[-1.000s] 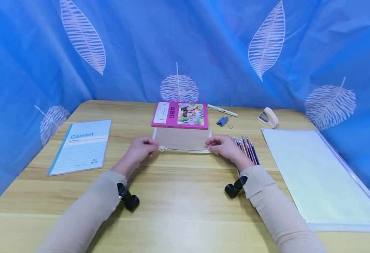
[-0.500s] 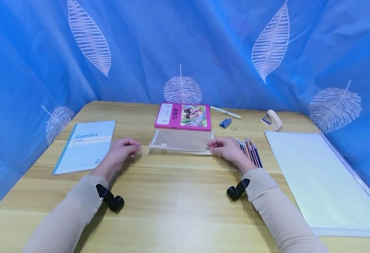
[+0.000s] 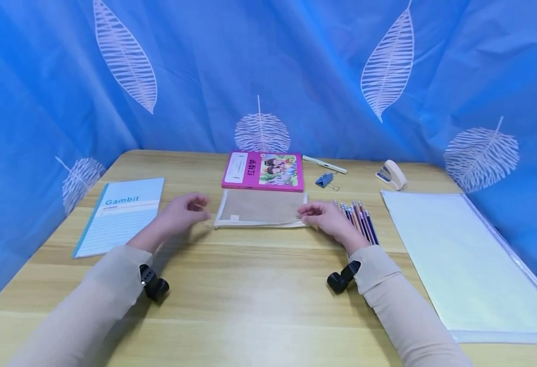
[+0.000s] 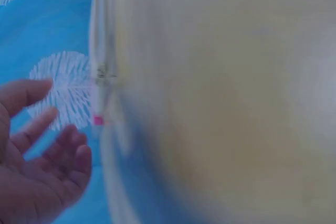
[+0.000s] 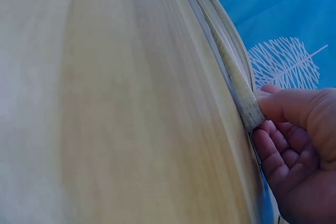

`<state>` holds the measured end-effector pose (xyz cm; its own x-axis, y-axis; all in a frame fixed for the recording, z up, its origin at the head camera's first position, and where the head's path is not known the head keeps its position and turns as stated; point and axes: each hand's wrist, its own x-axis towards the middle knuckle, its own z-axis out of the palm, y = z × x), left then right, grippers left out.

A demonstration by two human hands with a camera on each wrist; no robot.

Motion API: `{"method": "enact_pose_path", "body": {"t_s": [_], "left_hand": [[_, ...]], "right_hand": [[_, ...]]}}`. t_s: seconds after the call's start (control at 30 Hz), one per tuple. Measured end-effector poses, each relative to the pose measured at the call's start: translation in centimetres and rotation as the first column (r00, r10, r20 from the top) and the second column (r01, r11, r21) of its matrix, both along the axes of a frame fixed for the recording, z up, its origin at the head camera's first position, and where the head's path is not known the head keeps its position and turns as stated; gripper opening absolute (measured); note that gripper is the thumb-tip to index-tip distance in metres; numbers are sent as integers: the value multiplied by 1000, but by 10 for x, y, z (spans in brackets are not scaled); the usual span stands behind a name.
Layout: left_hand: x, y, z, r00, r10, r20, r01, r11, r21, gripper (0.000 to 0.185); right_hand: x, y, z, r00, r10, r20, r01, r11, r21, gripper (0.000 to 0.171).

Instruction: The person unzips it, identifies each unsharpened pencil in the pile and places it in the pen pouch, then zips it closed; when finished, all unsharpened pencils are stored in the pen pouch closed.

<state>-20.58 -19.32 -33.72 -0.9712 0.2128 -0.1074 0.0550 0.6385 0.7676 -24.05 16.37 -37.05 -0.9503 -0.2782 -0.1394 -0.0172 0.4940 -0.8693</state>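
The left hand [image 3: 182, 213] has let go of the zip pull [image 3: 209, 225], which has slid along the pouch [image 3: 264, 206] to the corner nearest that hand.

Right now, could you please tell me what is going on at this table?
A person's right hand pinches the right end of a white-edged zipper pouch. The left hand, its fingers loosely curved, is just off the pouch's left end and holds nothing. Eraser-tipped pencils lie on the wooden table beside the right hand, outside the pouch, and a pink-covered book lies just behind the pouch.
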Motion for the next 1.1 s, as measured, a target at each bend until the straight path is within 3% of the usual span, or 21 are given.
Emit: {"method": "enact_pose_path", "body": {"t_s": [0.07,0.13,0.27,0.4,0.5,0.7,0.87,0.97,1.1], "left_hand": [[-6,10,5,996,-82,-42,80,995,-62,48],[-12,20,6,982,-180,-57,171,975,-140,52],[-23,38,3,937,-348,-25,329,905,-269,59],[-28,47,0,905,-426,6,403,851,-338,60],[-30,49,-3,901,-434,6,407,838,-363,52],[-32,45,-9,907,-420,-18,387,852,-353,32],[-33,45,-9,931,-360,-57,329,897,-294,25],[-33,47,-9,932,-342,-120,300,914,-273,22],[-31,46,-9,939,-312,-145,273,932,-237,22]], "right_hand": [[1,1,1,1000,-8,12,8,1000,6,29],[1,2,2,1000,-9,12,9,1000,10,30],[2,3,4,1000,-9,7,9,1000,-8,31],[2,4,3,1000,-2,16,2,1000,-21,32],[3,4,3,1000,-5,27,6,1000,-31,33],[2,3,3,999,-3,41,6,998,-56,35],[4,4,5,999,4,42,-1,997,-78,38],[8,10,12,1000,14,19,-12,995,-95,40],[13,28,21,1000,7,-11,-8,988,-154,42]]}}
